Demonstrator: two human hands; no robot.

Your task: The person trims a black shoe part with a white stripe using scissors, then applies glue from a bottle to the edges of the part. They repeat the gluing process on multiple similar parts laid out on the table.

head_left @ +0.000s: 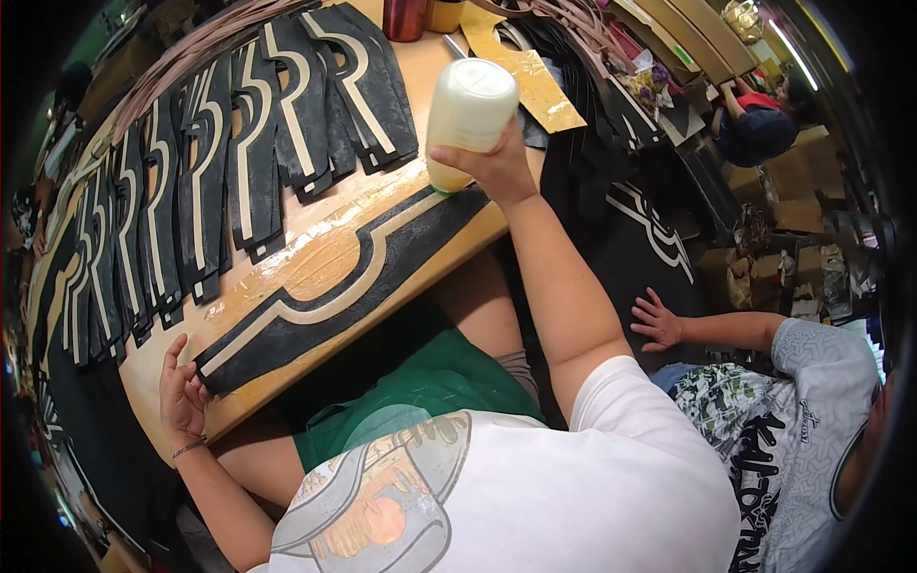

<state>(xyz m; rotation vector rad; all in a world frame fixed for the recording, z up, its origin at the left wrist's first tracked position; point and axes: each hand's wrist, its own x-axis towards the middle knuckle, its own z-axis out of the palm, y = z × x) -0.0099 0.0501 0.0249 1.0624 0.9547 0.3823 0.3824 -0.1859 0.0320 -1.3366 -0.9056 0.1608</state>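
A black strip (330,310) with a pale curved band along it lies by the table's near edge. Above its right end, my right hand (492,164) grips a cream-coloured squeeze bottle (475,100), held bottom-up and tilted. The bottle's greenish tip points down at the pale band and seems to touch it. My left hand (181,393) is beside the strip's left end, its fingers loosely bent and apart. It holds nothing. Whether its fingertips touch the strip, I cannot tell.
Several similar black pieces with pale bands (253,143) lie overlapping across the table's (377,181) far side. Beyond the bottle are a yellow sheet (540,86) and a red cup (404,19). A co-worker's hand (655,322) is spread at the right. Cardboard boxes (802,181) stand farther right.
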